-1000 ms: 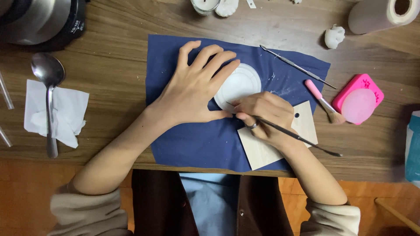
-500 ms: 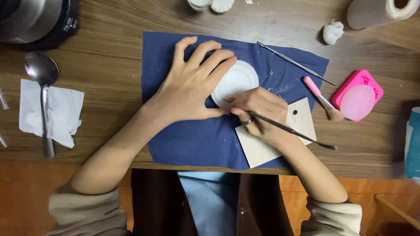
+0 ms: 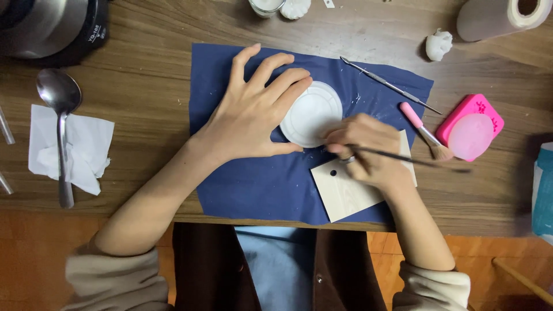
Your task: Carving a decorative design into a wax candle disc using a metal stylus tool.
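Left hand [image 3: 253, 115] spread flat, fingers pinning white round disc [image 3: 311, 113] at frame centre on blue cloth [image 3: 259, 184], likely to stop sliding. Right hand [image 3: 368, 150] clenched pen-style on thin dark tool [image 3: 415, 159], tip apparently at disc edge, partly hidden. Pink square mould [image 3: 471, 126] right; teal package [image 3: 542, 190] far right edge; wooden surface [image 3: 144, 115].

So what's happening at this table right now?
A person works at a wooden table over a dark blue cloth. The left hand lies spread on a white round disc, holding it flat. The right hand grips a thin dark tool with its tip at the disc's edge. A pale square board lies under that hand.
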